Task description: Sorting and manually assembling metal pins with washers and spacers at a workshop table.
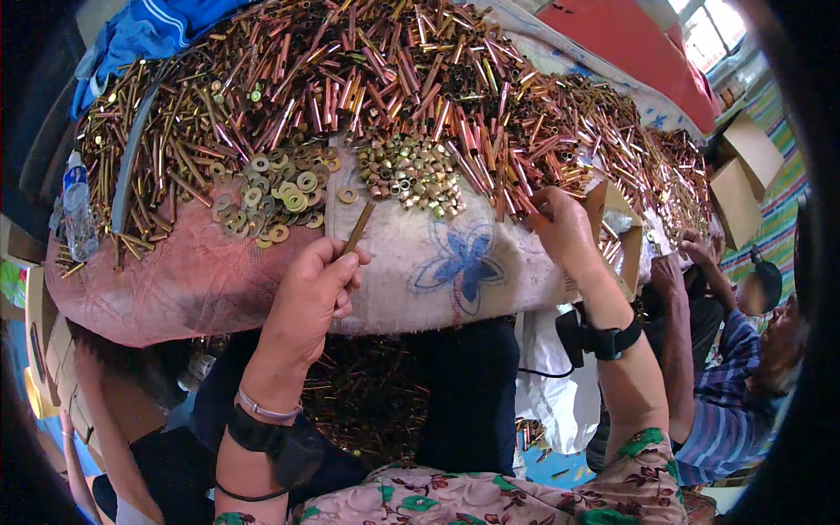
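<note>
My left hand [308, 297] pinches a short brass tube [358, 227] upright, just below a small heap of brass washers [278, 194]. My right hand [567, 229] reaches into the edge of a large pile of copper and brass tubes [394, 79], its fingers closed on a copper tube [523, 203] there. Between my hands lies a cluster of small brass ferrules [411, 173]. All of this rests on a pink and white cloth [437, 262] with a blue flower print.
A cardboard box [617, 232] stands by my right hand. A person in a striped shirt [726, 402] works at the right, hands near the pile. A plastic bottle [77, 206] sits at the left. More tubes lie in my lap [367, 394]. Brown boxes [744, 166] stand far right.
</note>
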Demonstrator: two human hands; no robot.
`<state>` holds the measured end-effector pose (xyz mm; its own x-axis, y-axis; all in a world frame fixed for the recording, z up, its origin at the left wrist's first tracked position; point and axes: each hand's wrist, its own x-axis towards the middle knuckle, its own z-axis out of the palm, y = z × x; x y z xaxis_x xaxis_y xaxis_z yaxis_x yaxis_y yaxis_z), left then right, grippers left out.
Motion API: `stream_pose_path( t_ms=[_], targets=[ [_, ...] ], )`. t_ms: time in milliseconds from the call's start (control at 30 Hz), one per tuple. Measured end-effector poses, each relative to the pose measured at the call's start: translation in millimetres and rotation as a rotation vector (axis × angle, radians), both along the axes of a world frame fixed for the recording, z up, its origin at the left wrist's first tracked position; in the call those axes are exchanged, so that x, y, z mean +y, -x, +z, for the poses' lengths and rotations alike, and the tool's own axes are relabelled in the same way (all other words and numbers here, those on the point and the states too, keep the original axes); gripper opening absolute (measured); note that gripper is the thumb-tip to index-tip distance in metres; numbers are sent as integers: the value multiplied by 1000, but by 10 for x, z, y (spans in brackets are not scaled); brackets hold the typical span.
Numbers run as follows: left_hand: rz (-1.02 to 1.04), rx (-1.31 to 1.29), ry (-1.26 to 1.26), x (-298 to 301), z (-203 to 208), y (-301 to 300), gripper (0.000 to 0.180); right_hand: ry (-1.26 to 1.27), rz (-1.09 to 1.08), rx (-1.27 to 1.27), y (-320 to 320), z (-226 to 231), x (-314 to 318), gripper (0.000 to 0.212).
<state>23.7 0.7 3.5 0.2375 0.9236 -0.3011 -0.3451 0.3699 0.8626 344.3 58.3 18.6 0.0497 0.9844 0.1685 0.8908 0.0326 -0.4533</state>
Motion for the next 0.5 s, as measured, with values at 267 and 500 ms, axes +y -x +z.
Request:
stream_pose_path(
  t_ms=[267, 500],
  targets=[
    [-40, -21, 3, -17, -56, -61, 14, 127, 29, 567, 392, 801, -287, 23],
    [-105, -5, -45, -91, 3, 47, 13, 325, 173, 1010, 1055, 1517, -913, 31]
  ],
)
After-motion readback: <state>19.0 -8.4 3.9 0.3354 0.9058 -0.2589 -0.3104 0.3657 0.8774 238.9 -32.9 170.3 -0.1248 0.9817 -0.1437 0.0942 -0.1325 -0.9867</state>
